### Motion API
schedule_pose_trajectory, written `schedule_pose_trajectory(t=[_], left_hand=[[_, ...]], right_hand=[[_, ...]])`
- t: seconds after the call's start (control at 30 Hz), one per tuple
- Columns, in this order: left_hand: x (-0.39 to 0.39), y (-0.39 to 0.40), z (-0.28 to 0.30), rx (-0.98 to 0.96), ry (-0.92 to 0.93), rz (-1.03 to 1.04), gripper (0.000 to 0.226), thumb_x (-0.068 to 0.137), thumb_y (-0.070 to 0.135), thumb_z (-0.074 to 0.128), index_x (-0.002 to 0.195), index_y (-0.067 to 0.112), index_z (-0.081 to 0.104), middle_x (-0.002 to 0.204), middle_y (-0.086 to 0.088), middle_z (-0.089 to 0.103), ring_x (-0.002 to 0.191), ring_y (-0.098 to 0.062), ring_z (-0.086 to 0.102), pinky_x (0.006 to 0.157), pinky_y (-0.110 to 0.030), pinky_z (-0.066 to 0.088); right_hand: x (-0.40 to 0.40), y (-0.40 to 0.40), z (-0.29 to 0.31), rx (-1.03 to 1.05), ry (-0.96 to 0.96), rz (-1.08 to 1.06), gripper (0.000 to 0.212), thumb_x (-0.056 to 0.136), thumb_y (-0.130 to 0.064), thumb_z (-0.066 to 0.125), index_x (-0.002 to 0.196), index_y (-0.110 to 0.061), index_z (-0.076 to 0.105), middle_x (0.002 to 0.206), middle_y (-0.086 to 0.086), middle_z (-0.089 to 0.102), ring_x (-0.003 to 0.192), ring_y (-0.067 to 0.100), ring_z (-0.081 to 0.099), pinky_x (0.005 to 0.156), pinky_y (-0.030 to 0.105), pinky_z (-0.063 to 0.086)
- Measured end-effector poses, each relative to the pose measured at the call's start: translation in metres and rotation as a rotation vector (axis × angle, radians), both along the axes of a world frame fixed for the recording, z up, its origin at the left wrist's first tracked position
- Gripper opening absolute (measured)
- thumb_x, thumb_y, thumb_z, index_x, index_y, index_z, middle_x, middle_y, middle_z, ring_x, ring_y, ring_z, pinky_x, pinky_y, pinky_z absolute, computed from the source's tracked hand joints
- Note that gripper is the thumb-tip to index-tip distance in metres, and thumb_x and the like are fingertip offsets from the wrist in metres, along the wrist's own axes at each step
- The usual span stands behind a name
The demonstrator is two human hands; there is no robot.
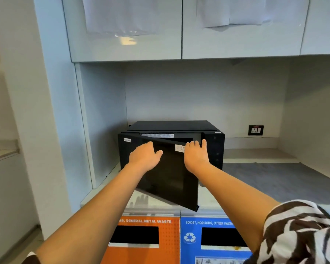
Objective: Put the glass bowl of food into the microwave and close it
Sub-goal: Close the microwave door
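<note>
While the door stands ajar: both hands are on it
Microwave (171, 128): black, on the counter (274, 180) near the far wall; door (171, 174) partly swung out toward the near side
Left hand (144, 156): flat on the door front, fingers loosely spread; grasping nothing
Right hand (195, 156): fingers hooked over the door's top right edge
Glass bowl: not visible; cannot tell its place
Bins: orange bin (145, 239) left, blue bin (213, 239) right, below the counter

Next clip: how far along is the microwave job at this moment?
Done: cannot be confirmed; no bowl is in view, and the door hides the cavity. In hand: the microwave door stands partly open, the left hand flat on its front and the right hand at its top free edge. Left: shutting the door fully.
</note>
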State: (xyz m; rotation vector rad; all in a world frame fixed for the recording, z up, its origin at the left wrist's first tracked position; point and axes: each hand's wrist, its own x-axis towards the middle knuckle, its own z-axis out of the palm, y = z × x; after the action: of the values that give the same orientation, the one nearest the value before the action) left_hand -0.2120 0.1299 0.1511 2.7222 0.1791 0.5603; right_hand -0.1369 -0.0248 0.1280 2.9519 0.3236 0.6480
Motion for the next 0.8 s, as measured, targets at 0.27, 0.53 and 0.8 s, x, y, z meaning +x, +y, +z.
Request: schedule_pose_trajectory(t=[0.27,0.53,0.8], left_hand=[[0.069,-0.017,0.008,0.040,0.000,0.003,0.054,0.092,0.040,0.044,0.136,0.010,0.034,0.135,-0.012,0.051,0.120,-0.029,0.050,0.095,-0.042,0.044],[0.114,-0.022,0.006,0.067,0.007,0.004,0.056,0.092,0.041,0.044,0.139,0.012,0.032,0.140,-0.012,0.047,0.127,-0.029,0.044,0.099,-0.043,0.042],[0.144,-0.021,0.000,0.086,0.011,0.009,0.056,0.091,0.043,0.045,0.136,0.011,0.035,0.136,-0.012,0.050,0.123,-0.029,0.046,0.095,-0.043,0.044]], right_hand=[[0.081,-0.030,-0.009,0.001,0.068,0.031,0.074,0.093,-0.016,0.045,0.151,-0.004,0.002,0.161,0.016,0.006,0.149,0.032,0.001,0.120,0.049,0.005],[0.129,-0.035,-0.007,-0.005,0.109,0.039,0.084,0.090,-0.029,0.052,0.150,-0.004,-0.002,0.161,0.016,0.001,0.149,0.032,-0.003,0.119,0.050,0.004],[0.153,-0.036,-0.013,0.000,0.089,0.068,0.100,0.086,-0.053,0.050,0.149,-0.004,-0.011,0.160,0.017,-0.012,0.147,0.032,-0.015,0.119,0.049,-0.002]])
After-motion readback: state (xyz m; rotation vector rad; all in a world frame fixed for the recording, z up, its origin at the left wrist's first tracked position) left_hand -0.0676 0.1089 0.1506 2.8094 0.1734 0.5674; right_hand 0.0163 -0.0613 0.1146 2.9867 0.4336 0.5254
